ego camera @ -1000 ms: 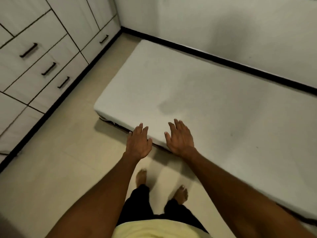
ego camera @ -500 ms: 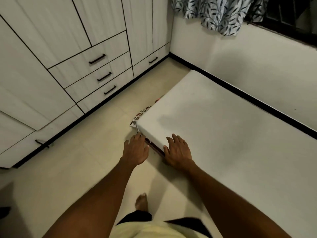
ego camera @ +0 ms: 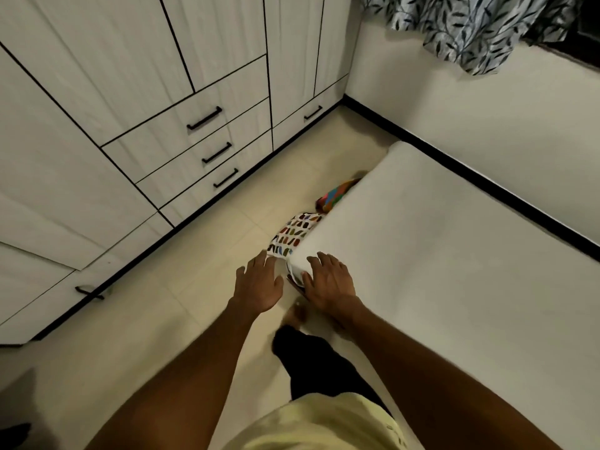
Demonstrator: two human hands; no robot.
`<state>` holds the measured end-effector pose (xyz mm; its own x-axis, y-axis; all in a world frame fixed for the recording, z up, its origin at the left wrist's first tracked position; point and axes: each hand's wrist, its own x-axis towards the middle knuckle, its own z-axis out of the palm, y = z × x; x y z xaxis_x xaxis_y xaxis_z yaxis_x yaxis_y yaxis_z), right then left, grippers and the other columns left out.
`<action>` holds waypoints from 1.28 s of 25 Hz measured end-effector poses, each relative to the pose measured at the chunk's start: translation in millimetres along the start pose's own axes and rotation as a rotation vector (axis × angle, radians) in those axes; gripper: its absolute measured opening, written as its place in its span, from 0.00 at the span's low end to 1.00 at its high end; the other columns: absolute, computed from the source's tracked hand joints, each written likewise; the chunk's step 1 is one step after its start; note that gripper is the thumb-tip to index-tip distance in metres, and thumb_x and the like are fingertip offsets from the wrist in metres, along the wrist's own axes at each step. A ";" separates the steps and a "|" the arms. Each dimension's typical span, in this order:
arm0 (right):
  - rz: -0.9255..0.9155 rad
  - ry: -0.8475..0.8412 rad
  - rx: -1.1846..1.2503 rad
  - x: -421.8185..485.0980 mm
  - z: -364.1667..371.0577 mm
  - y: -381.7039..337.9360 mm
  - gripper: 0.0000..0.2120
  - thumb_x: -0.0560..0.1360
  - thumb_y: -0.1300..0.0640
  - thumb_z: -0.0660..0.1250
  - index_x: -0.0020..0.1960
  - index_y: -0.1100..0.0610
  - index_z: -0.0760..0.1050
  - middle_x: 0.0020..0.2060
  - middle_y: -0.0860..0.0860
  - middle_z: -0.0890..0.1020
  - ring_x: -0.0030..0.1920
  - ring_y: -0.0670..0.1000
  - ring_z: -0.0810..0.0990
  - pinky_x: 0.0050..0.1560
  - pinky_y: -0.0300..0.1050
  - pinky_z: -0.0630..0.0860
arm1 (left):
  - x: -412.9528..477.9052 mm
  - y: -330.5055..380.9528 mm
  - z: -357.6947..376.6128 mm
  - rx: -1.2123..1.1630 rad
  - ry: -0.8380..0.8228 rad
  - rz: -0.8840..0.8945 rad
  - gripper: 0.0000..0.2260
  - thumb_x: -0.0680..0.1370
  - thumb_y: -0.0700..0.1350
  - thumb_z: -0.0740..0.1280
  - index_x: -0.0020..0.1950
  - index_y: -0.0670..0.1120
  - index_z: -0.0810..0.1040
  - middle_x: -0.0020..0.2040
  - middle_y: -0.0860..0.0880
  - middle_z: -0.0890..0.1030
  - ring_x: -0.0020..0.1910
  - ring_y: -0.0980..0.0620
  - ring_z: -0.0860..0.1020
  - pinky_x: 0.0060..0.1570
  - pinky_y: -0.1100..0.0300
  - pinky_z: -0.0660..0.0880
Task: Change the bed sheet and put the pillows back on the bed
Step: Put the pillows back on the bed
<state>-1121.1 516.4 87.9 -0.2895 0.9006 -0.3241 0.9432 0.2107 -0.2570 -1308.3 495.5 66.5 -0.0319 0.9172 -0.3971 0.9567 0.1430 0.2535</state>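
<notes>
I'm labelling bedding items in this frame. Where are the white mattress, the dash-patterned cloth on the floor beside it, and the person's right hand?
white mattress (ego camera: 438, 271): head view, bare top surface.
dash-patterned cloth (ego camera: 292, 233): head view, middle of its visible part.
right hand (ego camera: 328, 280): head view, back of the hand.

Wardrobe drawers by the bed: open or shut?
Shut. The three stacked drawers sit flush with the wardrobe front, with no gap or interior showing.
</notes>
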 end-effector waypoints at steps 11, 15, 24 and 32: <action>0.177 -0.305 0.135 242.9 -19.3 -13.1 0.23 0.83 0.46 0.59 0.75 0.52 0.70 0.71 0.54 0.77 0.70 0.56 0.76 0.69 0.52 0.73 | 196.7 -69.4 -40.4 -0.182 -0.222 -0.121 0.20 0.85 0.54 0.60 0.75 0.48 0.70 0.75 0.47 0.70 0.71 0.44 0.73 0.67 0.45 0.71; 0.283 -0.334 0.138 334.7 9.4 2.9 0.22 0.82 0.45 0.63 0.73 0.53 0.71 0.69 0.54 0.78 0.68 0.56 0.78 0.68 0.53 0.76 | 292.6 -83.6 -1.4 -0.331 -0.380 -0.212 0.19 0.82 0.56 0.61 0.70 0.49 0.75 0.67 0.45 0.77 0.65 0.44 0.77 0.67 0.45 0.74; 0.306 -0.490 -0.041 525.4 206.8 69.2 0.24 0.81 0.44 0.66 0.73 0.51 0.68 0.67 0.56 0.77 0.69 0.60 0.74 0.68 0.56 0.72 | 495.6 -94.2 185.1 -0.466 -0.585 -0.350 0.23 0.86 0.57 0.58 0.74 0.43 0.71 0.70 0.43 0.76 0.68 0.40 0.75 0.65 0.47 0.71; 0.378 -0.524 -0.123 588.8 324.9 135.6 0.32 0.81 0.44 0.64 0.80 0.53 0.61 0.78 0.56 0.67 0.78 0.60 0.63 0.75 0.60 0.67 | 570.0 -94.6 366.7 -1.560 -0.670 -1.144 0.39 0.70 0.72 0.71 0.74 0.50 0.73 0.70 0.44 0.78 0.68 0.38 0.77 0.70 0.40 0.74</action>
<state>-1216.7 951.9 -433.5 0.0531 0.6235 -0.7800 0.9983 -0.0140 0.0568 -1310.9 868.5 -507.3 0.1246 -0.0018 -0.9922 -0.4353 0.8985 -0.0563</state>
